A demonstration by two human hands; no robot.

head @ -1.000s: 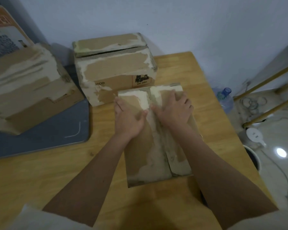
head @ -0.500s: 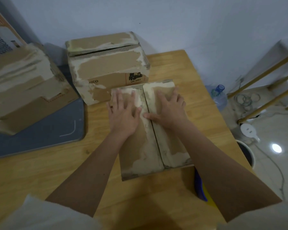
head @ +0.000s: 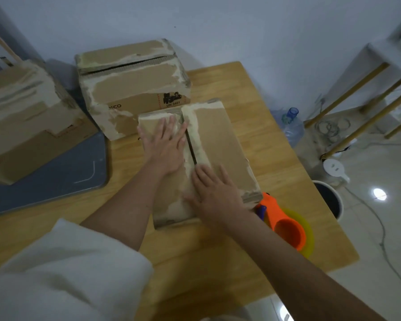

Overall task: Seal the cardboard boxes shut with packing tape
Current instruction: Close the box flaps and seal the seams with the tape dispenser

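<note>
Dim bluish light, soft focus throughout, wide-angle bending at edges, glare on floor [head: 379, 194].

Left hand [head: 164, 144] flat, fingers straight, pressing left flap of flat cardboard box [head: 220, 144] on wooden table [head: 287, 200]. Right hand [head: 214, 191] flat on right flap, nearer the person, thumb by the centre seam; narrow dark gap shows btwn flaps. Just right of right hand: orange tape dispenser [head: 285, 223] w/ yellow roll, touching box corner. Beyond left hand: bigger box [head: 134, 89], slit open on top. Far left of left hand: 3rd box [head: 26, 112] on grey tray [head: 56, 172]. Water bottle [head: 292, 126] on floor, right.
</note>
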